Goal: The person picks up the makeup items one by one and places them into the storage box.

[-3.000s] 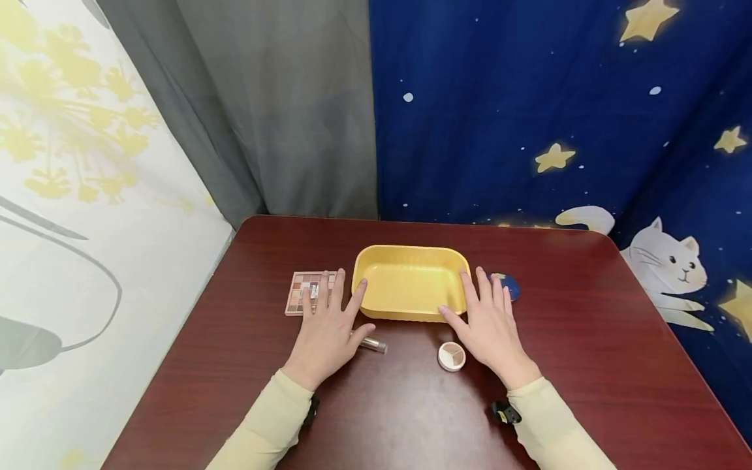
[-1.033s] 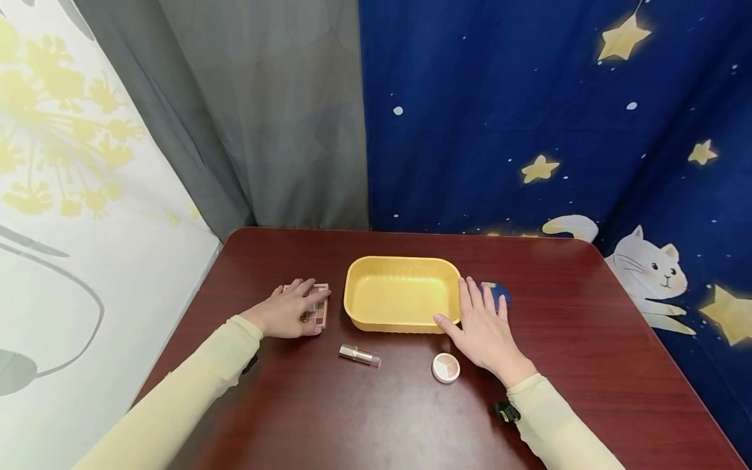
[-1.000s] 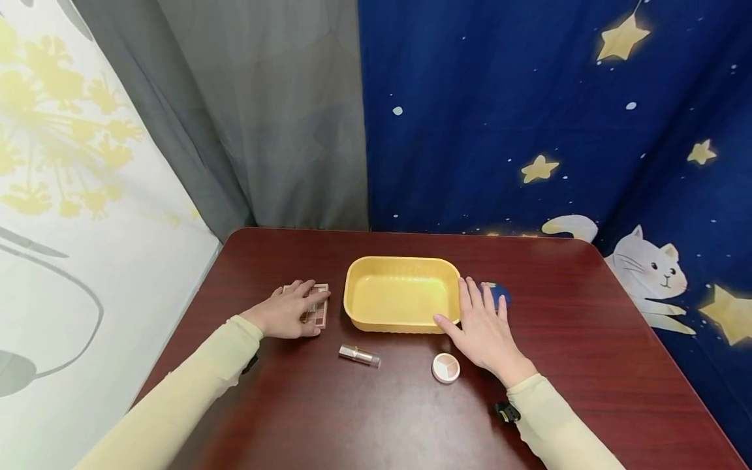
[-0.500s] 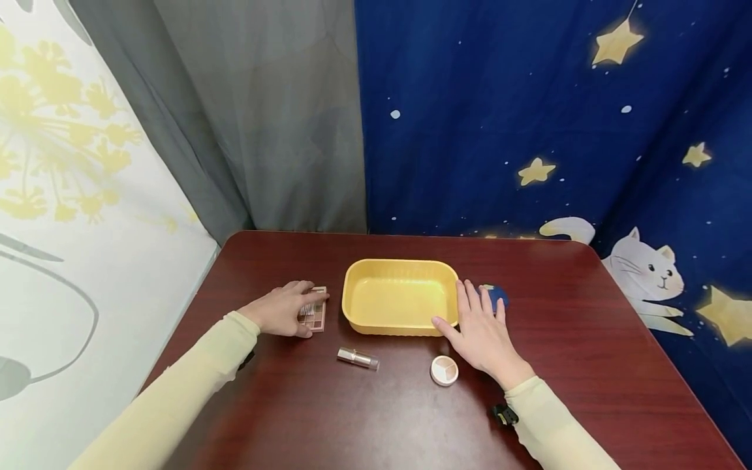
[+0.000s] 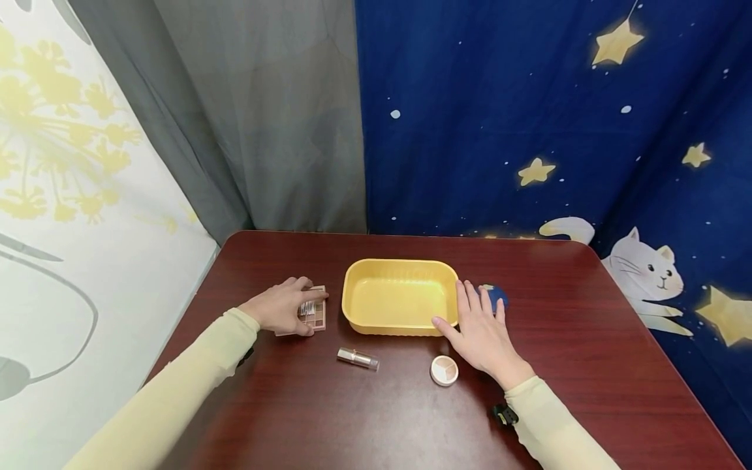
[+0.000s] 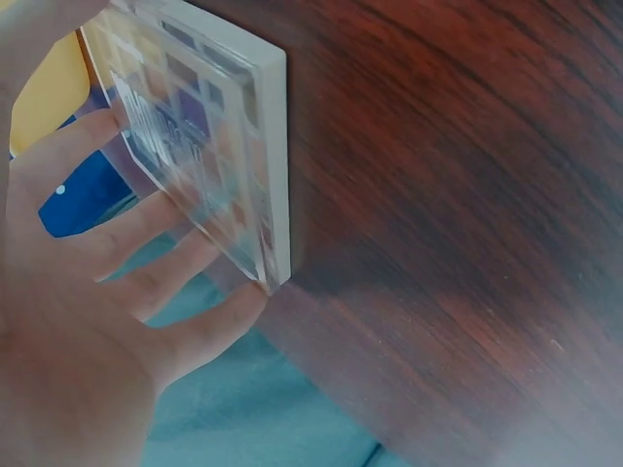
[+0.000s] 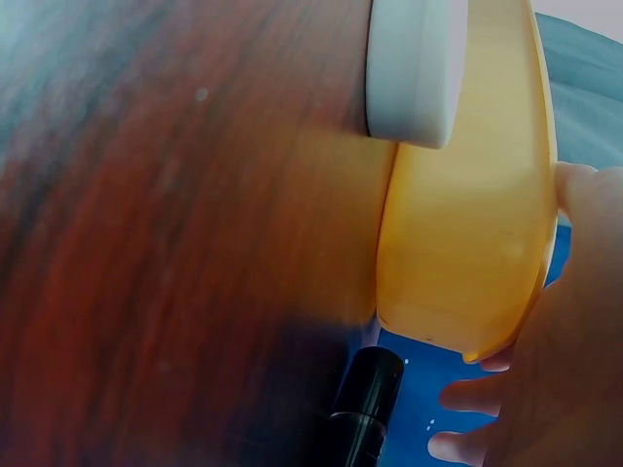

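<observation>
My left hand (image 5: 279,305) holds a flat eyeshadow palette (image 5: 317,318) by its edges, left of the yellow tray (image 5: 399,331). In the left wrist view the clear-lidded palette (image 6: 195,126) has several fingertips along one edge; the thumb's tip is out of view. My right hand (image 5: 484,333) lies with straight fingers against the tray's right end, thumb at the rim. The right wrist view shows the tray's side (image 7: 467,233) beside that hand. Nothing is in the tray.
A lipstick-like tube (image 5: 358,359) and a round three-pan compact (image 5: 444,371) lie in front of the tray. Beyond the right fingers sits a blue round item (image 5: 496,295), partly hidden. A black cylinder (image 7: 370,389) shows in the right wrist view. Curtains hang behind the table (image 5: 411,424).
My left hand has moved from beside the tray's left end to the palette's left side and taken hold of it; the palette has since shifted slightly. My right hand stays at the tray.
</observation>
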`<state>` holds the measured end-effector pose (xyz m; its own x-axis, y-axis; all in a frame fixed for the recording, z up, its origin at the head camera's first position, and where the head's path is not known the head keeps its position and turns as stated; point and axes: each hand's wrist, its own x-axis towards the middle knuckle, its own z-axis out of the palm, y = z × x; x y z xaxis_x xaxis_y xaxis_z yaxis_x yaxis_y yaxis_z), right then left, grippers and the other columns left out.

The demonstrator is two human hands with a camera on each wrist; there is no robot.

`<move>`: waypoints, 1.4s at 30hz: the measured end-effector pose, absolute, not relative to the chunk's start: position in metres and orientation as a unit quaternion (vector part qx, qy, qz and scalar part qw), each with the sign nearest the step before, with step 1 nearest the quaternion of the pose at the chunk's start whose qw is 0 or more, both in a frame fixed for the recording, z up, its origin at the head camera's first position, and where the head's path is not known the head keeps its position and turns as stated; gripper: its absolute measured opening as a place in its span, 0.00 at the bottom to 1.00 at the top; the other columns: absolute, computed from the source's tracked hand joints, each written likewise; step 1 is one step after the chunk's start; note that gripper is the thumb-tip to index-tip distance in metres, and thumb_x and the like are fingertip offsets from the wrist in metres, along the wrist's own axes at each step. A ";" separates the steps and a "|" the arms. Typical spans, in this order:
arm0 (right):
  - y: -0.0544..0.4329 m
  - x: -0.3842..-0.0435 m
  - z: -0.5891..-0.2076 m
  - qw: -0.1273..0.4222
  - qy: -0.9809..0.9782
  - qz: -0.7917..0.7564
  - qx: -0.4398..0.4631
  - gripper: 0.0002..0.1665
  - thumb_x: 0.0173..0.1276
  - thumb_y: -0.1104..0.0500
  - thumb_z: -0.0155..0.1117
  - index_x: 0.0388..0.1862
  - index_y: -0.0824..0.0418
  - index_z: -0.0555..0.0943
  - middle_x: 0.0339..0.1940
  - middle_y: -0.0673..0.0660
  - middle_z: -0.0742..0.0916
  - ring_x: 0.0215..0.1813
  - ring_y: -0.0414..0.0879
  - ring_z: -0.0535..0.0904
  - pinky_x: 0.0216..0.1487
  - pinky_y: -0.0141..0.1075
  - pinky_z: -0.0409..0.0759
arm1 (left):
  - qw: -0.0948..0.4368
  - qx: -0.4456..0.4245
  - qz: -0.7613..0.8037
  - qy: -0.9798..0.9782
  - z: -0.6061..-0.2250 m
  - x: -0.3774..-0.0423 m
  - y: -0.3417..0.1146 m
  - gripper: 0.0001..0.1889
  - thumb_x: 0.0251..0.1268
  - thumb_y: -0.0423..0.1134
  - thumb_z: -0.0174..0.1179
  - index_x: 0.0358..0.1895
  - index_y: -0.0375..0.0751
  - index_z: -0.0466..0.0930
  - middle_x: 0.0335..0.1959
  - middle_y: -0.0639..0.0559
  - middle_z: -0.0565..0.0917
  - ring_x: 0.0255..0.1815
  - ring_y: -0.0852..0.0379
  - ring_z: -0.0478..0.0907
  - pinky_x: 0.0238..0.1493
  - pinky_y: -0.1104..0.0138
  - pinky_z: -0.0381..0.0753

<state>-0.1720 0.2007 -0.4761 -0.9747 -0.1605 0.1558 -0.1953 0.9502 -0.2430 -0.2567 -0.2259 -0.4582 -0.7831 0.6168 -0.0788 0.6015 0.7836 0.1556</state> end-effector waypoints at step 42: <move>0.203 -0.173 -0.474 0.061 -0.985 0.136 0.088 0.64 0.66 0.17 0.35 0.83 0.61 0.45 0.81 0.67 0.57 0.78 0.70 0.49 0.69 0.72 0.42 | 0.000 0.322 0.084 0.943 -0.417 -0.256 -0.206 0.41 0.50 0.60 0.69 0.72 0.60 0.72 0.62 0.47 0.73 0.58 0.47 0.70 0.54 0.47 0.74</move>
<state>-0.1726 0.2030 -0.4744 -0.9771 -0.1567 0.1438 -0.1898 0.9476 -0.2570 -0.2557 -0.2059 -0.4174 -0.7925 0.6075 0.0543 0.6075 0.7783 0.1590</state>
